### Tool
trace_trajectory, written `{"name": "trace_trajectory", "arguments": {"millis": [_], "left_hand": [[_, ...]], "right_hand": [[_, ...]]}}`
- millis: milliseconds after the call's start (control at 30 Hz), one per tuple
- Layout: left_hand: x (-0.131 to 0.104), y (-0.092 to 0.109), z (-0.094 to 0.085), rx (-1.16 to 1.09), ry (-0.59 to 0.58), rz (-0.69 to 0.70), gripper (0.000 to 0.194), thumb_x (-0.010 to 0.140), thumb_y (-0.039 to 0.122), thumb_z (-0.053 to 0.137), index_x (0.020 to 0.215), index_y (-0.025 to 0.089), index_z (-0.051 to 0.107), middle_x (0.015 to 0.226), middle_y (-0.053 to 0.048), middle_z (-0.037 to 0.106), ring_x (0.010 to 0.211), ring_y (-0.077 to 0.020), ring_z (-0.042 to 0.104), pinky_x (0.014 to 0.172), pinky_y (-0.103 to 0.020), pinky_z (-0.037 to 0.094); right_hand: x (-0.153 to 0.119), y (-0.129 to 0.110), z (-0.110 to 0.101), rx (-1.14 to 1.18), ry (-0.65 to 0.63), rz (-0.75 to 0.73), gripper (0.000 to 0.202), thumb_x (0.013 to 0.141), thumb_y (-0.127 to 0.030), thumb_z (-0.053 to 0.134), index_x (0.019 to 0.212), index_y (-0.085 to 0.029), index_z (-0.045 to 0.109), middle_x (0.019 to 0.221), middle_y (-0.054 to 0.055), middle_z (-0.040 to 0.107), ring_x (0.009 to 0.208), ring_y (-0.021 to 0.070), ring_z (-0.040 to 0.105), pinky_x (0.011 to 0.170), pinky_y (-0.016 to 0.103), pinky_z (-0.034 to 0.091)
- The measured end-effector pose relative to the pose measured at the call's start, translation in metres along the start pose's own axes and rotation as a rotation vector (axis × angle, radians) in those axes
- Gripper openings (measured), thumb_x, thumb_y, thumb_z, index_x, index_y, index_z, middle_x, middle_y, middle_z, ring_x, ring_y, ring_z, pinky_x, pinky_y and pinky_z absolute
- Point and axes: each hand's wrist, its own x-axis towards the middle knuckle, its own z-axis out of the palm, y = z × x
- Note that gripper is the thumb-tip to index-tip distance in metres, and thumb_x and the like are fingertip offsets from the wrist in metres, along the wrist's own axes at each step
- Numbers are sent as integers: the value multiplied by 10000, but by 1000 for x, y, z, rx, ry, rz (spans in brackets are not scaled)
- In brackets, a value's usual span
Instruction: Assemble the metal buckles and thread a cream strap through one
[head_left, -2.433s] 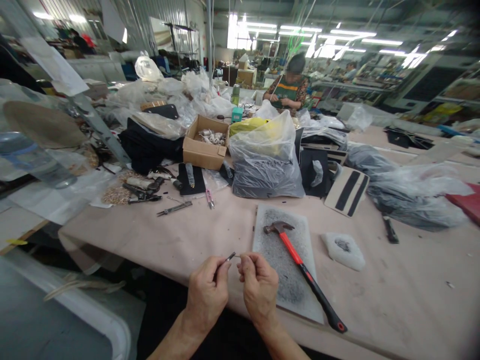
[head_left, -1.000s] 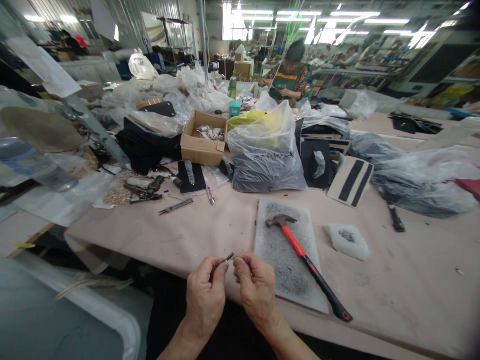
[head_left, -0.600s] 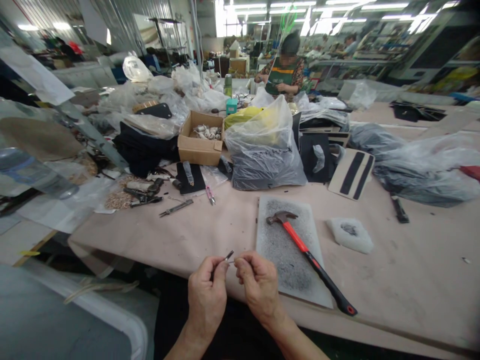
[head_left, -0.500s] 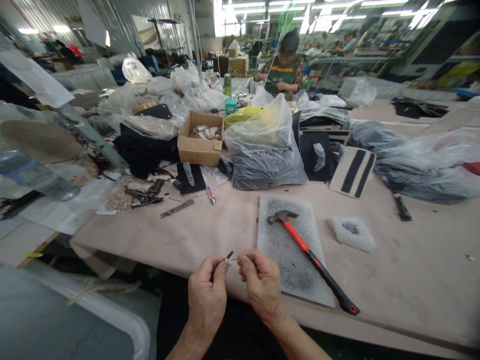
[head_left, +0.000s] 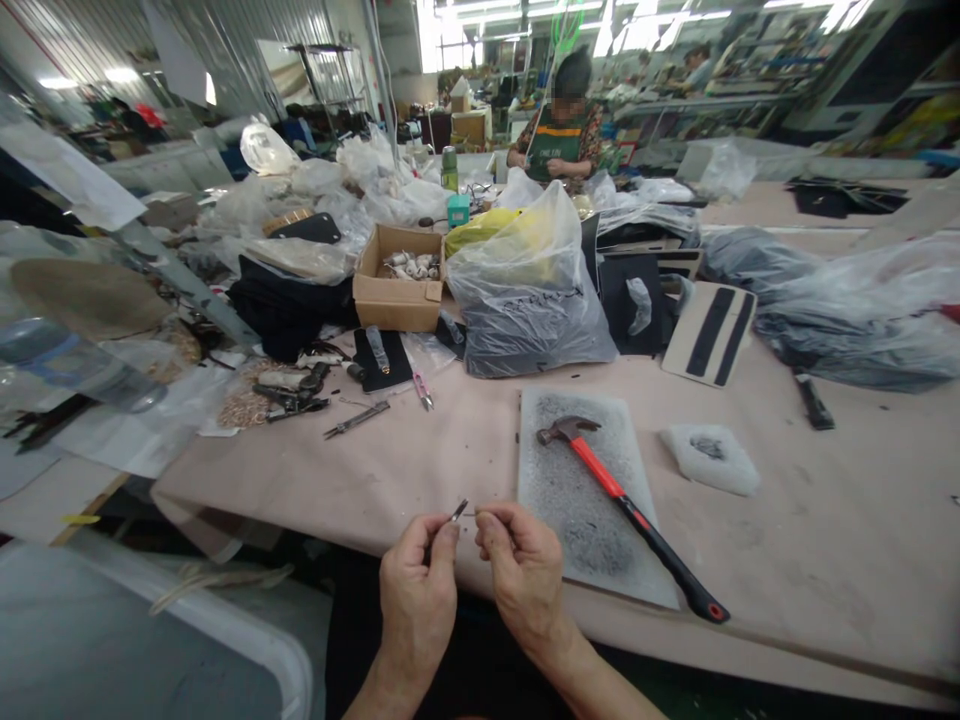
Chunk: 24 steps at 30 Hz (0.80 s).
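Near the table's front edge, my left hand is closed in a pinch on a small metal piece with a dark tip, which pokes up between thumb and forefinger; its kind is too small to make out. My right hand is pinched shut beside it, holding a thin pin-like piece that points left at the metal piece. Whether the two pieces touch I cannot tell. Just right of my hands, a claw hammer with a red and black handle lies across a pale, black-speckled board.
Right of the board sits a small whitish block. Pink thread snips and a metal tool lie left of centre. Behind stand a cardboard box and a plastic bag. A co-worker sits across the table.
The view has shifted slightly, so the table things sit a little differently in the picture. My two hands keep the same pinch, close together.
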Motion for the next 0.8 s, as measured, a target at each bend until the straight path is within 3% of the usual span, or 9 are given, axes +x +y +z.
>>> {"name": "trace_trajectory", "arguments": {"millis": [333,800], "left_hand": [[-5,-3,1,-45,-59,-57,311,889,418,504,888,171,692,770,-57,723,651,-199,659,598,-268,518],[-7,2,3,-76,-67,-108,343,881,443,493,902,155,679,677,-45,672,615,-184,631,553,-250,497]], "right_hand": [[-3,3,4,-110,9,-165,156,906,-174,499,861,-182,648,714,12,646,630,138,610,610,246,466],[-9,-2,4,-49,77,-182,150,900,-141,500,865,-174,642,658,-6,610,555,118,583,547,218,455]]}}
